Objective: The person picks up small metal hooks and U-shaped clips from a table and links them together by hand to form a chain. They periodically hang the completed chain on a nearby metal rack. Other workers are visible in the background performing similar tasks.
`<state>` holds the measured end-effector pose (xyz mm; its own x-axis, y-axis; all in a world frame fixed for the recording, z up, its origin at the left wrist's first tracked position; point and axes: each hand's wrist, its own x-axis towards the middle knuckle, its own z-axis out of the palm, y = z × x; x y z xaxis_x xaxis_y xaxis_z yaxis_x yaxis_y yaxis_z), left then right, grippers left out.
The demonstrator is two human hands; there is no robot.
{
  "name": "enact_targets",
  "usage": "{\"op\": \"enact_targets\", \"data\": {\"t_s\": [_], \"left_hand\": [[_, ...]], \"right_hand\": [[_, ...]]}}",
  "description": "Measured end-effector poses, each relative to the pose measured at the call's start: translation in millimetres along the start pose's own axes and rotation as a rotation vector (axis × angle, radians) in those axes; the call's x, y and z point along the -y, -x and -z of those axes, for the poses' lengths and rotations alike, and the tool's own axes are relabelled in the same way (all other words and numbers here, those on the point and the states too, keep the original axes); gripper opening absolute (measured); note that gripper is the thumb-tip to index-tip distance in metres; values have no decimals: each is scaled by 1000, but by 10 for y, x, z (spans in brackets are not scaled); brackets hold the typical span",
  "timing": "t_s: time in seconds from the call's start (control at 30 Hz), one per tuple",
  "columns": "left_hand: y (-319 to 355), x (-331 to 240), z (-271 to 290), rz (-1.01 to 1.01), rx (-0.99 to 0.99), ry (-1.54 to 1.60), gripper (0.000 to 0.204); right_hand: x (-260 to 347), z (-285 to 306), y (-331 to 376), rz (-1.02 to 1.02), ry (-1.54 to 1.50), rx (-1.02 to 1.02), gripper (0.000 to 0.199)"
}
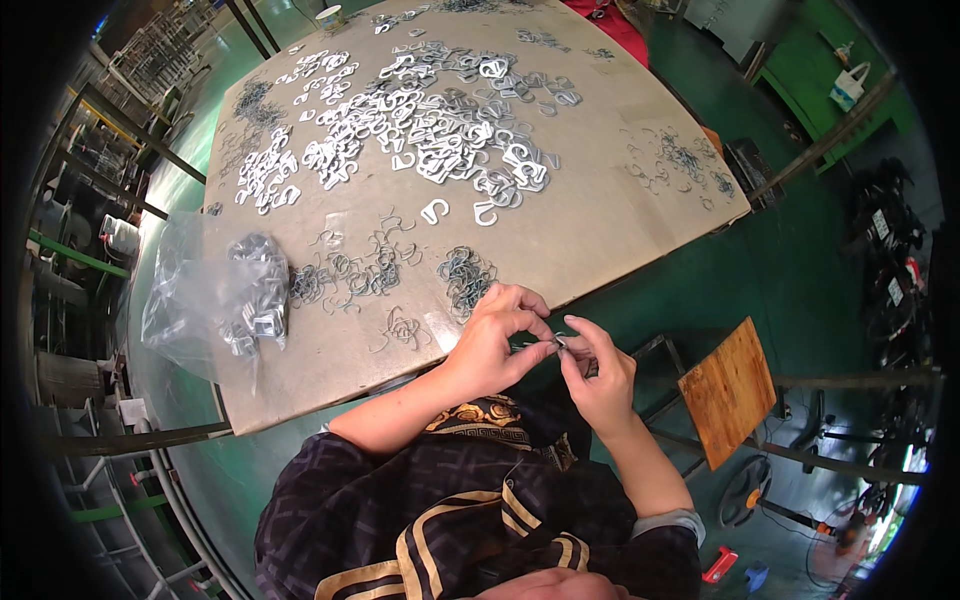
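My left hand (493,342) and my right hand (606,382) meet just off the table's near edge. Thumbs and fingertips of both are pinched together on a small metal piece (560,343); the fingers cover most of it, so its exact shape cannot be made out. Close beyond my left hand lies a tight heap of thin, curved wire clips (464,277). More wire clips (372,265) are scattered to the left of it, with a small cluster (402,329) nearer my left forearm. Farther back spreads a big pile of flat, white-silver hooks (440,140); two loose hooks lie at its near side.
The grey-brown table (590,215) reaches away from me. A clear plastic bag (195,285) with metal parts sits at its left edge. More wire bits (680,160) lie far right. A wooden-topped stool (730,393) stands right of my arm; a paper cup (329,17) is at the back.
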<state>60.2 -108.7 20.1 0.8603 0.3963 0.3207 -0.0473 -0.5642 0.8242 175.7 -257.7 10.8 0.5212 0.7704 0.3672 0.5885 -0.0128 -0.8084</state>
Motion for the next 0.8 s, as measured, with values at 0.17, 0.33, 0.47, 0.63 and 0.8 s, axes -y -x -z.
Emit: {"op": "enact_targets", "data": {"t_s": [0.17,0.33,0.47,0.63,0.8], "left_hand": [[-9,1,-21,30,2,-48,14],[-17,30,-11,62,18,-53,13],[-30,65,-93,-57,-57,117,14],[113,132,-87,5,59,382,10],[167,166,-93,-154,81,324,13]], "right_hand": [[-14,-20,13,36,50,-7,44],[-26,-37,7,67,121,17,44],[-41,-59,6,63,68,37,43],[-285,95,-199,59,-163,61,36],[-683,-353,-1039,75,142,161,28]]}}
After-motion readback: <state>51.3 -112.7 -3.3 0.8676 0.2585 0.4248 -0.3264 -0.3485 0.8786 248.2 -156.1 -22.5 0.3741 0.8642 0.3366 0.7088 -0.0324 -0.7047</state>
